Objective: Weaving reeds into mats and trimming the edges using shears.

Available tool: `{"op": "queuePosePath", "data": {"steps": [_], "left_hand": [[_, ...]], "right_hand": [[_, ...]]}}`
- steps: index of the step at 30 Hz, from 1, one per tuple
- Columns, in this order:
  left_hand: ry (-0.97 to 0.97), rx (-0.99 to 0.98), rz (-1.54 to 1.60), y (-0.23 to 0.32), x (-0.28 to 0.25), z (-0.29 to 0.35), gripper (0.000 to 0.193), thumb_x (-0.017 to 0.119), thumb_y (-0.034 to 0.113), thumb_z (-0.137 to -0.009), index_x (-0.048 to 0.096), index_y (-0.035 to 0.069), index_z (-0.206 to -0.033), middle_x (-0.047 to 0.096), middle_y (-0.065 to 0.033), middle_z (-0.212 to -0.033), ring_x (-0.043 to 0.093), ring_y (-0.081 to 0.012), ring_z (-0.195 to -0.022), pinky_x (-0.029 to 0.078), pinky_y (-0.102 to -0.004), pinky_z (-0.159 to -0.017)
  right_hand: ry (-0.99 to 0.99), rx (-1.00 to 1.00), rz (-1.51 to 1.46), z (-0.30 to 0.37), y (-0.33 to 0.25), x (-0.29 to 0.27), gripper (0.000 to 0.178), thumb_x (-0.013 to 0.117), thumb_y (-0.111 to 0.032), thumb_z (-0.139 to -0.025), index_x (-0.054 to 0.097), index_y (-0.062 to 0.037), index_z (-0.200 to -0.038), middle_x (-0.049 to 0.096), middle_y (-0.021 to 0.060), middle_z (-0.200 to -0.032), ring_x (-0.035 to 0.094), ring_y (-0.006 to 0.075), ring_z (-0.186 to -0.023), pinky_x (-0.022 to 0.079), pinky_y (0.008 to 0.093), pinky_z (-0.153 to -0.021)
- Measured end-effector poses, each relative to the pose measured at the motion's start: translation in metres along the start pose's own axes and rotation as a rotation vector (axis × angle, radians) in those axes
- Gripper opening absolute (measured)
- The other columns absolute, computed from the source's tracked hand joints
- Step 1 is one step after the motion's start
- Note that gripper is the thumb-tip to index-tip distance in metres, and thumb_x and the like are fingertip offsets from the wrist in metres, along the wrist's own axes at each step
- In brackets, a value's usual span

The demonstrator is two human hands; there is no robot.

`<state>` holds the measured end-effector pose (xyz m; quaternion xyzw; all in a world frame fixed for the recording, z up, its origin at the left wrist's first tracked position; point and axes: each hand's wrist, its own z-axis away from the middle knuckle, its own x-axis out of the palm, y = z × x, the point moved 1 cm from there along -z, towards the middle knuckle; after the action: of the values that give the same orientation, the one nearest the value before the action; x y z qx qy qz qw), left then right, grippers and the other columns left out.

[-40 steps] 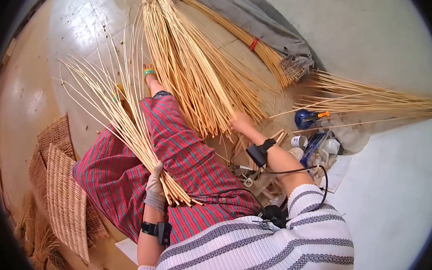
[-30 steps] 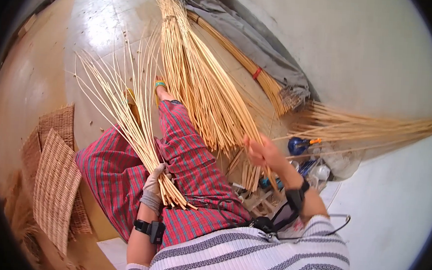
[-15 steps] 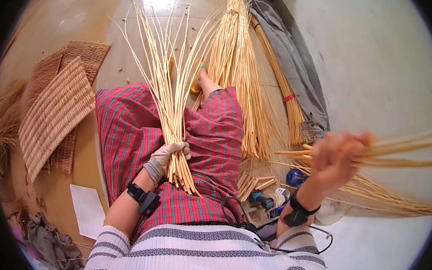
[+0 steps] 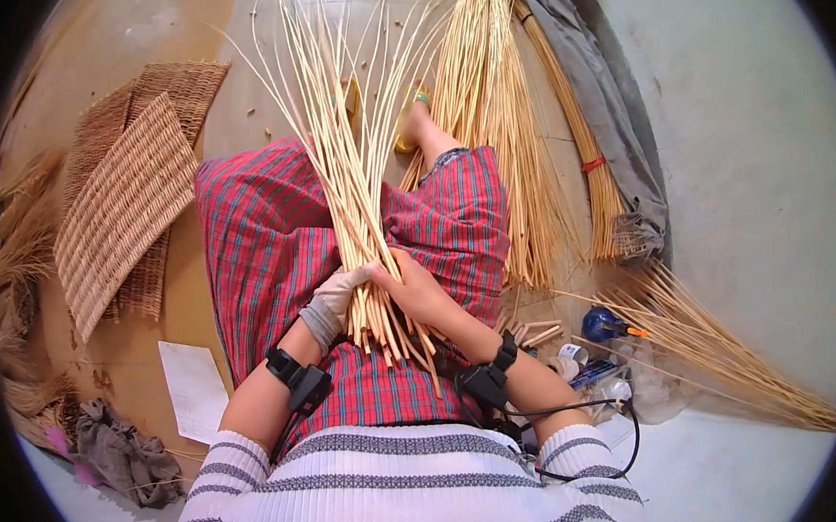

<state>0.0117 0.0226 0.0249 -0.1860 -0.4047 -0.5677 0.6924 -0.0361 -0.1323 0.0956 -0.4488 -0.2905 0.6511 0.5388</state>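
Note:
Over my lap, covered by a red checked cloth (image 4: 259, 203), stands a bundle of pale peeled canes (image 4: 346, 180). Its thick cut ends point toward me, and the thin tips fan out away from me. My left hand (image 4: 340, 290), in a light glove, is wrapped round the bundle near the thick ends. Bare, my right hand (image 4: 416, 290) grips the same bundle from the right, its fingers partly hidden behind the canes. Both hands meet at the front of the bundle. A few cane ends on the right stick out lower than the others.
Woven mats (image 4: 124, 214) lie on the floor at left, near a white sheet (image 4: 190, 391) and a grey cloth (image 4: 129, 454). A large cane bundle (image 4: 502, 142) and a tied one (image 4: 579, 137) lie ahead right. Loose canes (image 4: 719, 346) and a blue round object (image 4: 601, 324) are at right.
My right hand has come in from the far right with several canes and now grips the bundle beside my left hand. The bundle looks thicker. The view has shifted slightly.

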Motion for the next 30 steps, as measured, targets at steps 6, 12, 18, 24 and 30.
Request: {"op": "queuePosePath", "data": {"steps": [6, 12, 18, 24, 30], "left_hand": [[-0.161, 0.052, 0.017, 0.007, 0.014, -0.002, 0.046, 0.066, 0.024, -0.097, 0.053, 0.002, -0.135, 0.070, -0.0155, -0.112, 0.074, -0.0280, -0.093, 0.065, -0.0432, -0.080], [-0.162, -0.021, 0.171, 0.007, 0.014, -0.007, 0.045, 0.062, 0.021, -0.098, 0.052, -0.004, -0.134, 0.069, -0.0204, -0.117, 0.072, -0.0328, -0.100, 0.063, -0.0482, -0.089], [-0.141, -0.032, 0.105, 0.002, 0.003, -0.014, 0.044, 0.062, 0.018, -0.097, 0.053, -0.002, -0.135, 0.066, -0.0196, -0.122, 0.070, -0.0335, -0.104, 0.062, -0.0477, -0.091], [-0.144, -0.020, 0.168, -0.002, -0.001, -0.017, 0.041, 0.066, 0.021, -0.097, 0.058, 0.002, -0.131, 0.070, -0.0160, -0.116, 0.072, -0.0303, -0.101, 0.061, -0.0461, -0.089], [-0.211, 0.073, 0.144, -0.002, 0.012, -0.009, 0.070, 0.057, 0.050, -0.099, 0.046, -0.004, -0.142, 0.060, -0.0242, -0.131, 0.061, -0.0368, -0.120, 0.049, -0.0467, -0.107]], "right_hand": [[0.008, -0.072, -0.184, 0.000, 0.011, -0.021, 0.074, 0.070, -0.016, -0.093, 0.031, -0.0034, -0.154, 0.056, 0.0203, -0.138, 0.058, 0.0259, -0.125, 0.046, 0.0366, -0.104], [0.150, -0.298, 0.156, 0.008, 0.014, -0.038, 0.043, 0.066, -0.018, -0.095, 0.050, -0.0052, -0.133, 0.058, 0.0189, -0.123, 0.058, 0.0367, -0.114, 0.047, 0.0432, -0.098], [0.077, -0.281, 0.368, 0.016, 0.010, -0.030, 0.035, 0.073, -0.030, -0.089, 0.059, 0.0010, -0.098, 0.058, 0.0220, -0.117, 0.058, 0.0409, -0.107, 0.049, 0.0464, -0.091], [0.296, -0.337, 0.320, 0.018, 0.010, 0.004, 0.021, 0.061, -0.015, -0.094, 0.053, 0.0019, -0.105, 0.058, 0.0215, -0.100, 0.062, 0.0382, -0.088, 0.049, 0.0454, -0.075], [0.509, -0.525, 0.010, 0.017, 0.007, 0.030, 0.018, 0.059, -0.011, -0.094, 0.052, -0.0003, -0.106, 0.056, 0.0183, -0.110, 0.056, 0.0321, -0.103, 0.044, 0.0415, -0.091]]}}
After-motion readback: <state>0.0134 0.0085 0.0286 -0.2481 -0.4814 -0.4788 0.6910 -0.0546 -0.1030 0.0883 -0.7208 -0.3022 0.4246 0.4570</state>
